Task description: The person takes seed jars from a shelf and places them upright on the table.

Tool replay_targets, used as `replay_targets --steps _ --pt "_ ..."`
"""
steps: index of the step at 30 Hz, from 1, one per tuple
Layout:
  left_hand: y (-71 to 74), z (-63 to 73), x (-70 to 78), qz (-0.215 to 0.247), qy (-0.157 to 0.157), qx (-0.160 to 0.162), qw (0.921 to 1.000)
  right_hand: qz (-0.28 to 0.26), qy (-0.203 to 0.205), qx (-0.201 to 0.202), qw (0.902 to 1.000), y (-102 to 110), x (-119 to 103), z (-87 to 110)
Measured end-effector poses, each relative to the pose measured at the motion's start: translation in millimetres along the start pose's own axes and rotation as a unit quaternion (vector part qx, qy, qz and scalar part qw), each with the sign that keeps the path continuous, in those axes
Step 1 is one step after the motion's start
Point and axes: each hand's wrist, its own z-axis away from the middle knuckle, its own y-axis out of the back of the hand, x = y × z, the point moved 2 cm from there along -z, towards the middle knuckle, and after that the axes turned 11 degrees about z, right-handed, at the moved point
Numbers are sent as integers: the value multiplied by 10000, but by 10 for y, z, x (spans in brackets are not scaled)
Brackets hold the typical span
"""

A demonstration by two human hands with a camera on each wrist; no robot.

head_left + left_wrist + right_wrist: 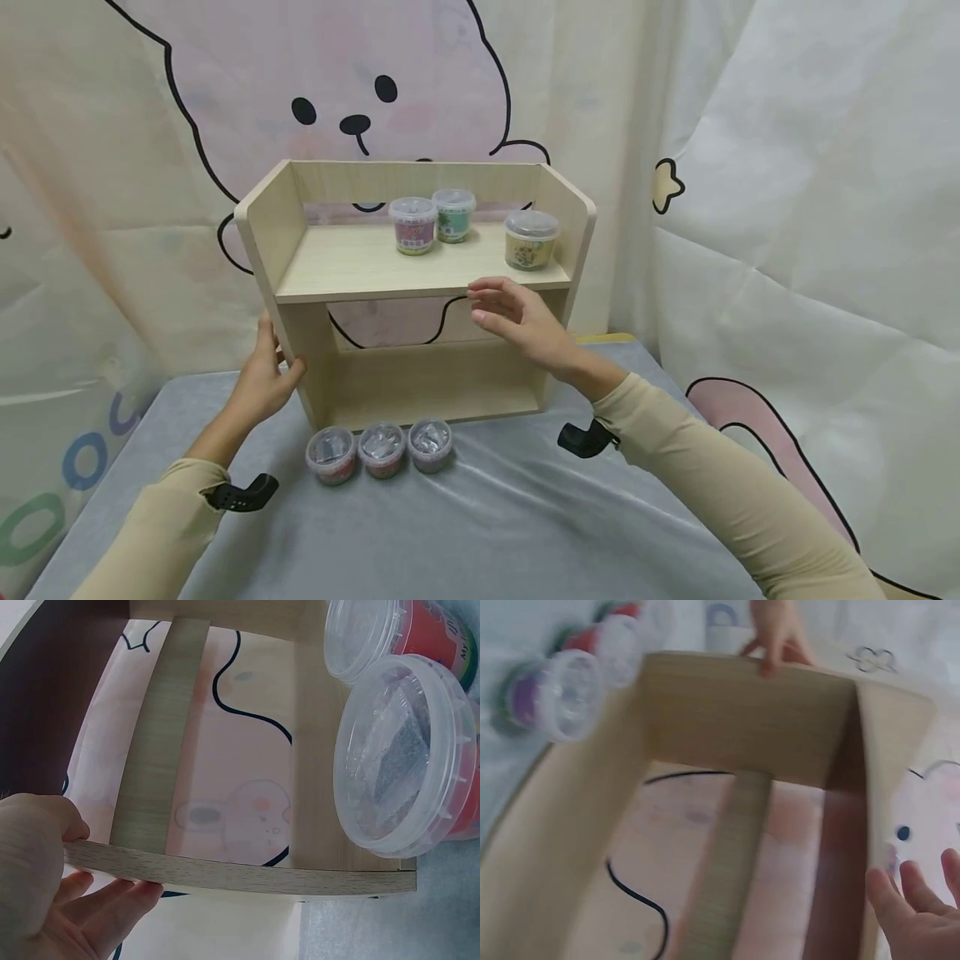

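My left hand (264,379) grips the left side panel of a two-tier wooden shelf (423,290). In the left wrist view its thumb lies on one face of the panel edge and its fingers on the other. My right hand (528,325) is in front of the upper board near its right end, fingers loosely bent and holding nothing. On the upper board stand a pink-labelled tub (414,227), a green-labelled tub (453,215) and a wider yellow tub (530,240), all with clear lids. Three small lidded tubs (382,450) stand in a row before the shelf.
A grey cloth covers the table (487,525), with the shelf standing toward its back edge. Behind hangs a curtain (585,108) printed with a large pink cartoon animal. White sheeting (810,208) borders the right side.
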Motion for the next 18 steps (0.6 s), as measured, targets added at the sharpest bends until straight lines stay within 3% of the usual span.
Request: replay_targets --steps 18 --pt "-1 19 26 16 23 31 10000 465 -709 1137 9899 653 -120 -7"
